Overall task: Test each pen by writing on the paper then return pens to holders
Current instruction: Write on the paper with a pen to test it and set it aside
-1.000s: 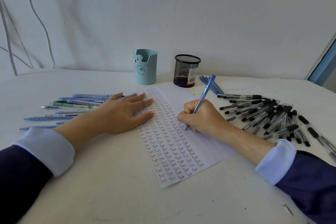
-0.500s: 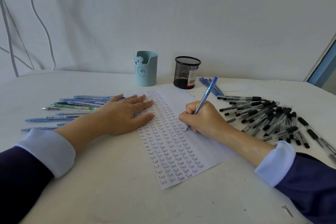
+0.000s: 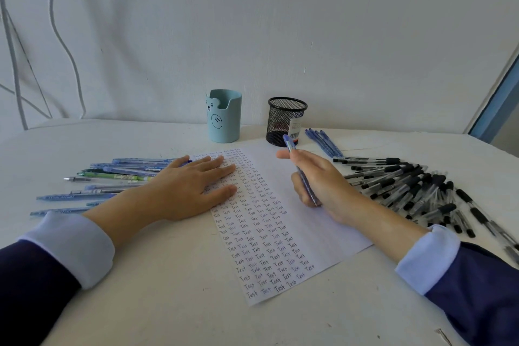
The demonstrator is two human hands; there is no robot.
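Observation:
A white sheet of paper [image 3: 306, 222] filled with rows of the word "Test" lies in the middle of the table. My left hand [image 3: 185, 188] rests flat on its left edge, fingers spread. My right hand [image 3: 323, 182] is lifted over the blank right part of the sheet and holds a blue pen [image 3: 300, 171], the pen's far end pointing toward the holders. A light blue bear-face holder [image 3: 224, 116] and a black mesh holder [image 3: 285, 121] stand at the back, both looking empty.
Several blue and green pens [image 3: 112, 177] lie left of the paper. A large heap of black-capped pens [image 3: 415, 191] covers the right side. A few blue pens [image 3: 323, 142] lie beside the mesh holder. The wall is close behind.
My right hand has stopped writing, lifted off the paper and turned the blue pen in its fingers. The left hand stays flat on the sheet.

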